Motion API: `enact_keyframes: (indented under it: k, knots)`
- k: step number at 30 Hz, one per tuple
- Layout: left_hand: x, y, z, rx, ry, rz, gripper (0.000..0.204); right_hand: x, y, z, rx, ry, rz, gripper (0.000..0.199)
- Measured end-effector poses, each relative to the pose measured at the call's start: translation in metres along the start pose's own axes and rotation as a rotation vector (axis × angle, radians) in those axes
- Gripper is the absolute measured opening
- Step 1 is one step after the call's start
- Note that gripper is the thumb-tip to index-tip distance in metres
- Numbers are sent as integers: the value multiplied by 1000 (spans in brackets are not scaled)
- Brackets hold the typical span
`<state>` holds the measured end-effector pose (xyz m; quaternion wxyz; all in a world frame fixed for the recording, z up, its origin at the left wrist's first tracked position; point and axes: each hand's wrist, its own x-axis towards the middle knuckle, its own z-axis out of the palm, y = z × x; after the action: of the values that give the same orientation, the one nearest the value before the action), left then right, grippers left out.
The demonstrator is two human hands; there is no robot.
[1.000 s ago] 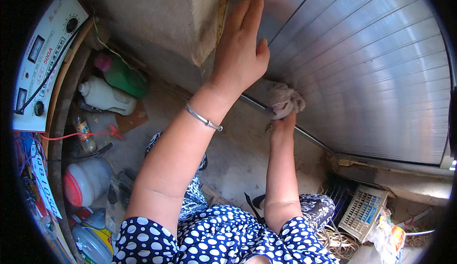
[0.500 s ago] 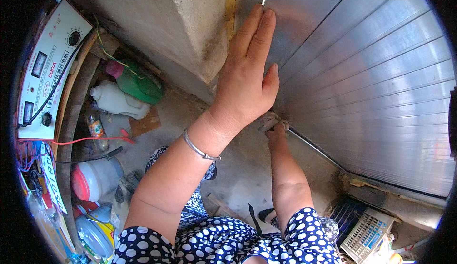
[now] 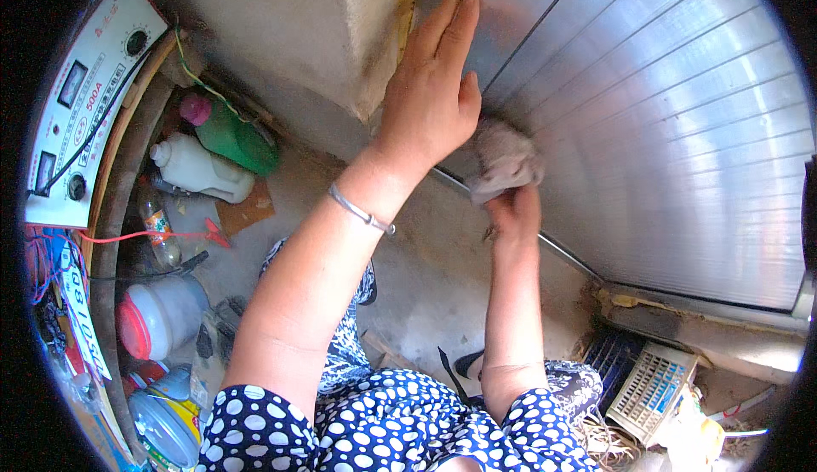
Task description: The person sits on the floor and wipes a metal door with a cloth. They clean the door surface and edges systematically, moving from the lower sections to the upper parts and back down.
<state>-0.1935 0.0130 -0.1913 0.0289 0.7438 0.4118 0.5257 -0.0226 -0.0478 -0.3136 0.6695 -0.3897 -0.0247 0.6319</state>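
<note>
My left hand (image 3: 430, 89), with a silver bangle (image 3: 362, 210) on its wrist, rests flat near the edge of a shiny ribbed metal door panel (image 3: 664, 157). Its fingers are stretched out and hold nothing. Lower and to the right, my right hand (image 3: 513, 212) grips a crumpled greyish rag (image 3: 506, 159). The rag lies against the lower part of the panel, above its bottom edge. Part of the right hand's fingers is hidden by the rag.
A concrete wall corner (image 3: 362, 55) stands left of the door. Along the left are a white charger box (image 3: 89, 102), a green jug (image 3: 238, 140), a white jug (image 3: 200, 168) and a clear tub with red rim (image 3: 170, 314). A plastic crate (image 3: 651, 391) sits at lower right.
My right hand has moved the rag up from the panel's bottom edge onto its face. My left hand stays at the door edge, slightly farther up and left in view.
</note>
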Motion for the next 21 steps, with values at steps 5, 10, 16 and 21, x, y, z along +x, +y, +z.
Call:
enact_keyframes:
  k: [5, 10, 16, 21]
  knots:
    - [1, 0, -7, -8, 87, 21, 65, -50, -80, 69, 265, -758, -96, 37]
    - [2, 1, -1, -14, 99, 27, 61, -37, -73, 63, -202, -352, -422, 30]
    - [0, -1, -6, 24, 23, 12, 63, 14, 29, -1, 69, -94, -45, 29]
    - [0, 3, -7, 42, -34, 0, 66, 87, 94, -77, 157, -16, 134, 35]
